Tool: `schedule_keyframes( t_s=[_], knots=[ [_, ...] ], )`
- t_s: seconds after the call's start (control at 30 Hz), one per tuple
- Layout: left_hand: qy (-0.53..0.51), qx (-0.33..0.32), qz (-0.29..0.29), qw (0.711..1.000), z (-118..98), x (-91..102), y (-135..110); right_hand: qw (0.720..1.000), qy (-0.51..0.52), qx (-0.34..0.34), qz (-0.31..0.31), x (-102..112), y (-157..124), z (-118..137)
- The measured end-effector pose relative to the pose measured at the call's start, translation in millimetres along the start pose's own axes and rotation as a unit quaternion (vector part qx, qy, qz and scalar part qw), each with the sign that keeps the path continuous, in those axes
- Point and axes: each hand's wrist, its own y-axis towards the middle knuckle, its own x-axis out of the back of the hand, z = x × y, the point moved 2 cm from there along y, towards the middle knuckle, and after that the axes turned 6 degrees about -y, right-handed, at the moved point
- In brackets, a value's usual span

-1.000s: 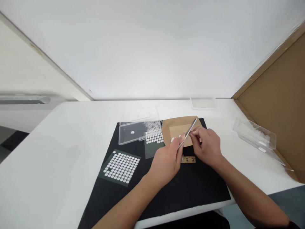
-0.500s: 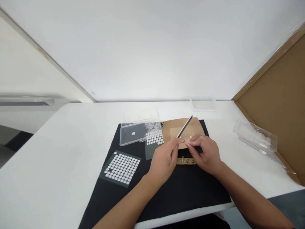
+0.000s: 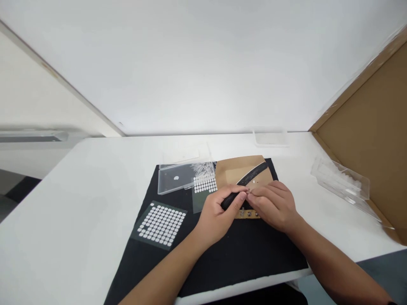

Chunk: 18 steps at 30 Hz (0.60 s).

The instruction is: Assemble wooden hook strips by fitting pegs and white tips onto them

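Note:
My left hand [image 3: 218,212] is closed around a black nail file [image 3: 254,173], which slants up and to the right with its broad dark face showing. Thumb and forefinger of that hand come together beside the fingertips of my right hand [image 3: 274,204]. The right fingers are pinched, and whatever they hold is too small to make out. Beneath the hands lies a brown paper sheet [image 3: 226,166] with a few tiny pale bits on it. Just below the fingers, a narrow tan strip [image 3: 244,214] carries small shiny metal pieces, partly covered by my right hand.
A black mat [image 3: 241,262] covers part of the white table [image 3: 79,220]. On it lie a sheet of white dots [image 3: 162,224], a second dotted sheet [image 3: 205,185] and a clear box [image 3: 174,180] with thin clear sticks. Another clear box [image 3: 341,180] stands right, by a cardboard panel [image 3: 372,135].
The nail file has turned from edge-on to showing its broad face, its tip now further right. My left hand has rolled open to view, and my right fingers have curled in closer.

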Motion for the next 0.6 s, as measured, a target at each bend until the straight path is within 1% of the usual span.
schedule_keyframes(
  t_s=[0.1, 0.2, 0.27, 0.37, 0.47, 0.53, 0.6],
  knots=[
    [-0.003, -0.003, 0.007, 1.0, -0.8, 0.8, 1.1, 0.999, 0.006, 0.039, 0.025, 2.6, 3.4, 1.5],
    [0.01, -0.004, 0.021, 1.0, -0.7, 0.8, 1.6, 0.999, 0.009, 0.043, 0.033, 2.8, 3.5, 0.5],
    [0.023, -0.004, 0.027, 0.999, 0.0, 0.7, 1.6, 0.999, 0.01, 0.032, 0.038, 2.2, 1.8, -0.8],
    [0.035, -0.011, 0.015, 0.999, 1.9, 0.6, 1.2, 0.999, 0.003, 0.022, 0.049, 0.9, -1.2, -2.1],
    [0.031, -0.011, 0.008, 0.999, 3.6, -0.1, 0.3, 0.999, 0.016, 0.015, 0.045, -1.6, -3.4, -2.8],
    [0.023, -0.005, 0.01, 1.0, 3.7, -0.7, -0.1, 0.998, 0.045, -0.01, 0.032, -4.2, -4.7, -3.7],
    [0.017, -0.001, 0.016, 1.0, 2.8, -1.2, -0.2, 0.996, 0.073, -0.054, 0.012, -7.0, -6.0, -4.9]
  ],
)
